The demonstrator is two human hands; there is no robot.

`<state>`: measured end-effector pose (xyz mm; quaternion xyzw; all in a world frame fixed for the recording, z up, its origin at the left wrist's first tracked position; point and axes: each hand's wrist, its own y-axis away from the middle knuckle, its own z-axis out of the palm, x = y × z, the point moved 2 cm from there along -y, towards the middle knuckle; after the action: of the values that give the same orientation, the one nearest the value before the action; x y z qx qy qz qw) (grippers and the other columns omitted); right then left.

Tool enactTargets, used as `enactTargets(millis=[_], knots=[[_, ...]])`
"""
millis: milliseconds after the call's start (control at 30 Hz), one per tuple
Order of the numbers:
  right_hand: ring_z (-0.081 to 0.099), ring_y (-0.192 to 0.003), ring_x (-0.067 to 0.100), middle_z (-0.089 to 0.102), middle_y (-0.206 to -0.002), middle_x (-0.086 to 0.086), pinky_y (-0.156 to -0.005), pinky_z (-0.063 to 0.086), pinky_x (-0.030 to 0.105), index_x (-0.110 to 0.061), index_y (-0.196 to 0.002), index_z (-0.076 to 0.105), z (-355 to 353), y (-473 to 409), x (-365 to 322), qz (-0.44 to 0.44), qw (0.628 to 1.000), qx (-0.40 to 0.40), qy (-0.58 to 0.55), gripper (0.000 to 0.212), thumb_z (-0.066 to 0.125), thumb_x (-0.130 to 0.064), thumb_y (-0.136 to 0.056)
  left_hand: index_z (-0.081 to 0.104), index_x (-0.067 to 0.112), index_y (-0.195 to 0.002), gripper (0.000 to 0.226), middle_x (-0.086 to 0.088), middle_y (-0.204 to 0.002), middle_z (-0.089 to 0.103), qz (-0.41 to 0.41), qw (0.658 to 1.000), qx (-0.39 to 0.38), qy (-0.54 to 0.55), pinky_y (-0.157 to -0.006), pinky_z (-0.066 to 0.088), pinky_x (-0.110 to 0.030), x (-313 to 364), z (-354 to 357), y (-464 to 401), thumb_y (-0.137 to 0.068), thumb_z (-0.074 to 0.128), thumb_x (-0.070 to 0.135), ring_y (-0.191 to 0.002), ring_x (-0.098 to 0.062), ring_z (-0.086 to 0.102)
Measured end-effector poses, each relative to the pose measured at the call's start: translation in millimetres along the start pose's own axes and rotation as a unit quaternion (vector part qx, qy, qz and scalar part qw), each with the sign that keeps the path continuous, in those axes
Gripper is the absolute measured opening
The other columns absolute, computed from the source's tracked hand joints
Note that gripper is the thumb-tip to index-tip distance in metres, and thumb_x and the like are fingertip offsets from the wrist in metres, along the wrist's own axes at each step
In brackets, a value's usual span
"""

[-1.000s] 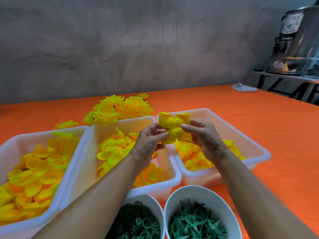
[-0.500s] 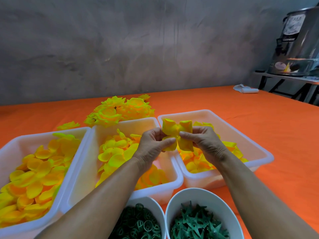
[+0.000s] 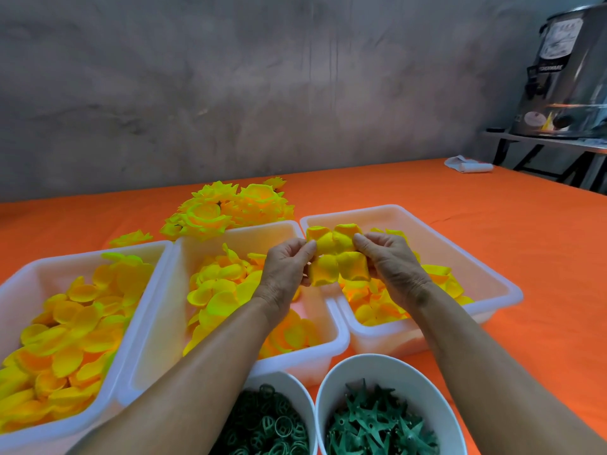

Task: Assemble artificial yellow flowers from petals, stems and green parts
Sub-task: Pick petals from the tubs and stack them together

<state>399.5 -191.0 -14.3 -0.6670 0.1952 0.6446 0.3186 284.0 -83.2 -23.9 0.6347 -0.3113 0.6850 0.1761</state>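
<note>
Both hands gripped one yellow petal cluster (image 3: 335,257) from opposite sides, the left hand (image 3: 285,267) pinching its left edge and the right hand (image 3: 391,264) its right, lifted above the white trays (image 3: 502,284) so the petals could be shaped freely. A stem may have been hidden behind the fingers. Bowls of green rings (image 3: 262,425) and green star pieces (image 3: 377,421) sat nearest the person, probably for quick reach, while finished flowers (image 3: 230,208) lay piled on the orange surface (image 3: 492,244) behind the trays.
</note>
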Motion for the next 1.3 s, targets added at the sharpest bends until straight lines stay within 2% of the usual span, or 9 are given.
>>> enactTargets(millis=[100, 267, 367, 467, 633, 867, 1067, 1133, 1300], knots=[[0.062, -0.057, 0.012, 0.067, -0.073, 0.006, -0.061, 0.051, 0.028, -0.010, -0.084, 0.067, 1, 0, 0, 0.014, 1.000, -0.011, -0.004, 0.019, 0.053, -0.017, -0.095, 0.059, 0.013, -0.080, 0.016, -0.001, -0.065, 0.058, 0.015, 1.000, 0.024, 0.012, -0.043, 0.041, -0.015, -1, -3, -2, -0.094, 0.054, 0.006, -0.047, -0.003, 0.049], [0.066, -0.064, 0.018, 0.070, -0.072, 0.002, -0.063, 0.057, 0.035, -0.011, -0.082, 0.069, 4, 4, -2, 0.020, 0.999, -0.045, 0.005, 0.015, 0.061, -0.022, -0.089, 0.059, 0.013, -0.082, 0.017, -0.002, -0.068, 0.057, 0.014, 1.000, 0.023, 0.014, -0.047, 0.045, -0.016, 1, -4, -2, -0.096, 0.051, 0.010, -0.056, -0.008, 0.051], [0.063, -0.076, 0.022, 0.068, -0.086, 0.009, -0.073, 0.053, 0.038, -0.008, -0.097, 0.069, 4, 4, -2, 0.026, 0.997, -0.079, 0.003, 0.014, 0.061, -0.015, -0.088, 0.061, 0.006, -0.084, 0.018, -0.007, -0.072, 0.055, 0.011, 1.000, 0.013, 0.012, -0.051, 0.045, -0.020, 2, -5, 0, -0.097, 0.050, 0.013, -0.062, -0.013, 0.049], [0.061, -0.079, 0.018, 0.066, -0.089, 0.010, -0.073, 0.049, 0.031, -0.007, -0.101, 0.068, 4, 5, -3, 0.028, 0.992, -0.122, 0.007, 0.018, 0.061, -0.006, -0.084, 0.057, -0.012, -0.090, 0.031, -0.014, -0.077, 0.052, 0.023, 1.000, 0.012, -0.008, -0.061, 0.042, -0.033, 1, -5, 0, -0.097, 0.052, 0.018, -0.071, -0.021, 0.047], [0.065, -0.068, 0.011, 0.069, -0.076, 0.002, -0.063, 0.054, 0.023, -0.010, -0.088, 0.067, 4, 5, -3, 0.039, 0.988, -0.149, -0.012, 0.010, 0.060, -0.005, -0.084, 0.056, -0.008, -0.080, 0.032, -0.014, -0.074, 0.049, 0.066, 0.996, 0.032, -0.058, -0.062, 0.038, -0.037, 1, -7, -2, -0.096, 0.054, 0.019, -0.070, -0.021, 0.042], [0.062, -0.061, 0.009, 0.068, -0.065, -0.001, -0.062, 0.052, 0.025, -0.009, -0.079, 0.068, -1, 2, -3, -0.002, 0.998, -0.053, -0.019, 0.010, 0.065, 0.000, -0.080, 0.060, 0.011, -0.090, 0.004, -0.011, -0.077, 0.058, 0.110, 0.990, 0.021, -0.090, -0.061, 0.043, -0.025, 2, -4, -1, -0.089, 0.064, 0.013, -0.071, -0.015, 0.051], [0.056, -0.050, 0.006, 0.062, -0.053, -0.006, -0.056, 0.049, 0.022, -0.007, -0.070, 0.063, -3, 2, -3, -0.019, 1.000, 0.003, -0.004, 0.012, 0.068, 0.001, -0.078, 0.055, 0.014, -0.107, 0.045, -0.017, -0.080, 0.060, 0.083, 0.991, -0.053, -0.094, -0.060, 0.047, -0.029, 1, 1, 3, -0.071, 0.081, 0.007, -0.071, -0.019, 0.053], [0.057, -0.051, 0.006, 0.062, -0.054, -0.005, -0.056, 0.049, 0.022, -0.008, -0.071, 0.063, -4, 1, -3, -0.026, 0.999, 0.030, -0.014, 0.013, 0.068, 0.000, -0.079, 0.055, 0.014, -0.108, 0.047, -0.013, -0.076, 0.056, 0.072, 0.991, -0.048, -0.097, -0.050, 0.046, -0.024, 1, 1, 4, -0.070, 0.081, 0.007, -0.063, -0.016, 0.052], [0.060, -0.058, 0.006, 0.065, -0.064, -0.001, -0.059, 0.051, 0.020, -0.010, -0.079, 0.066, -8, -1, -3, -0.037, 0.996, 0.066, -0.051, 0.006, 0.067, -0.006, -0.083, 0.064, 0.001, -0.091, 0.016, -0.008, -0.061, 0.053, 0.044, 0.997, -0.044, -0.054, -0.039, 0.037, -0.019, -2, -2, 1, -0.078, 0.073, 0.001, -0.042, -0.005, 0.045]])
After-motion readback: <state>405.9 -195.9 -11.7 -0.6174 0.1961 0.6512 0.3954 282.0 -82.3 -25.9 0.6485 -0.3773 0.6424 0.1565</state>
